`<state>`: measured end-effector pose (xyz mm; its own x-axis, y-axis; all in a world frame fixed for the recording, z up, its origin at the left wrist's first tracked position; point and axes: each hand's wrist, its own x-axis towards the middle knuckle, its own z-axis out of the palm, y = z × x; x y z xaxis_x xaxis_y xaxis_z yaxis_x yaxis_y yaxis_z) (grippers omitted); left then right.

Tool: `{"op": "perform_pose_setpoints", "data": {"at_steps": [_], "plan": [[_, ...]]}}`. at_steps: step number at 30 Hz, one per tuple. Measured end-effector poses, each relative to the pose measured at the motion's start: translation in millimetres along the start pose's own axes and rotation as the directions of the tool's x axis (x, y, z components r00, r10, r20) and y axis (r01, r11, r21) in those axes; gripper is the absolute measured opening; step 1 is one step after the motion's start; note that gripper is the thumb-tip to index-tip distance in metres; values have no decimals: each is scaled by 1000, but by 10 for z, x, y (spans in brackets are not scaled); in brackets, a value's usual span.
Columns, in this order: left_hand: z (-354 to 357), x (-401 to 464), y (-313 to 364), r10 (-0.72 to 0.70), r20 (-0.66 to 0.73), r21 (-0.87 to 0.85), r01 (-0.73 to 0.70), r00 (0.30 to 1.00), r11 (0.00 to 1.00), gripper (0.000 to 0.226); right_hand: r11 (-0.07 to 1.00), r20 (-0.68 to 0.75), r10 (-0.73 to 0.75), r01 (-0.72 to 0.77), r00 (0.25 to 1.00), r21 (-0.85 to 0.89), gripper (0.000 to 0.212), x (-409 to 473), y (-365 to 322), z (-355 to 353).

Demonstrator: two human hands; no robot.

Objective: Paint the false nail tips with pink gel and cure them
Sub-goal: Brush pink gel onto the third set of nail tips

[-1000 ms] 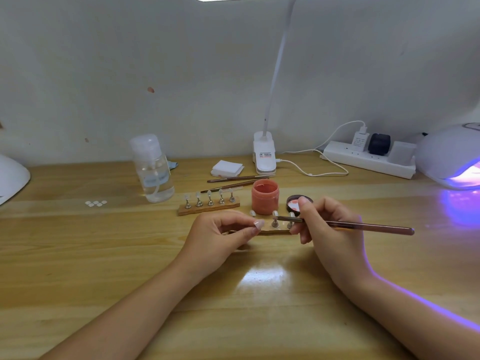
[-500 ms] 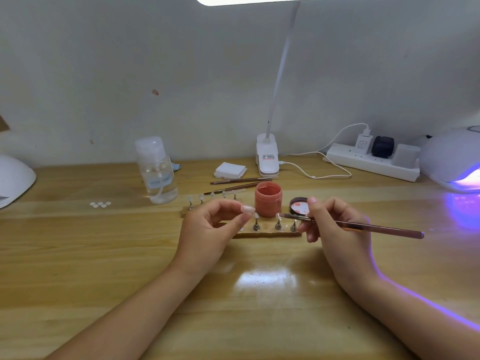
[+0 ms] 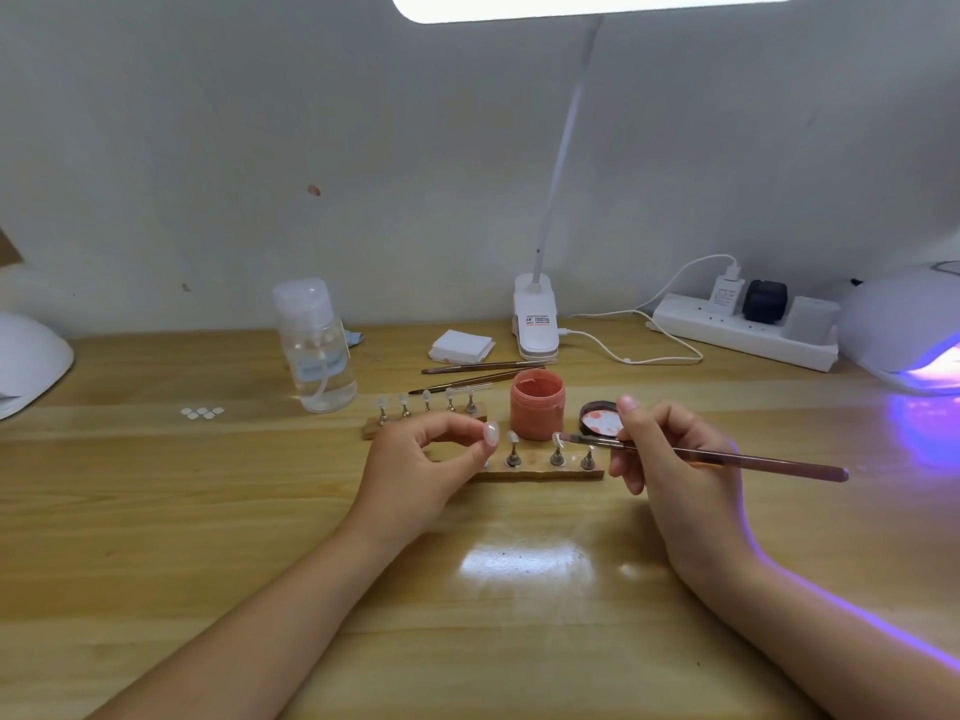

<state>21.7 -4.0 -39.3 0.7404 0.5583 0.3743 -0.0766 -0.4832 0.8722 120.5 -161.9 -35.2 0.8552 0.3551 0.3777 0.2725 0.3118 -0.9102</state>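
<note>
Two wooden nail holders lie mid-table, each carrying several clear false tips on metal stands. My left hand [image 3: 426, 459] curls round the left end of the near holder [image 3: 545, 472], hiding that end. My right hand [image 3: 670, 454] grips a thin brush [image 3: 727, 459] like a pen. Its bristles touch the nail tip [image 3: 557, 438] on the second stand from the right. The open jar of pink gel [image 3: 536, 410] stands just behind this holder, its lid [image 3: 600, 420] lying beside it. The far holder [image 3: 426, 423] sits behind my left hand.
A curing lamp [image 3: 904, 330] glows purple at the right edge, beside a power strip [image 3: 743, 330]. Behind the holders are a clear pump bottle [image 3: 317, 350], white pads [image 3: 462, 345], two spare brushes [image 3: 483, 366], a clip lamp base [image 3: 535, 330]. Loose white dots [image 3: 202, 412] lie left.
The brush tip stays at the same nail tip on the near holder. My left hand has shifted slightly at the holder's left end. The view has tilted a little.
</note>
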Motion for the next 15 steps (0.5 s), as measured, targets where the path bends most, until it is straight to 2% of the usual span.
{"op": "perform_pose_setpoints", "data": {"at_steps": [6, 15], "plan": [[11, 28, -43, -93, 9, 55, 93, 996, 994, 8, 999, 17, -34, 34, 999, -30, 41, -4, 28, -12], [31, 62, -48, -132, 17, 90, 130, 991, 987, 15, 999, 30, -42, 42, 999, -24, 40, -4, 34, -10]]}}
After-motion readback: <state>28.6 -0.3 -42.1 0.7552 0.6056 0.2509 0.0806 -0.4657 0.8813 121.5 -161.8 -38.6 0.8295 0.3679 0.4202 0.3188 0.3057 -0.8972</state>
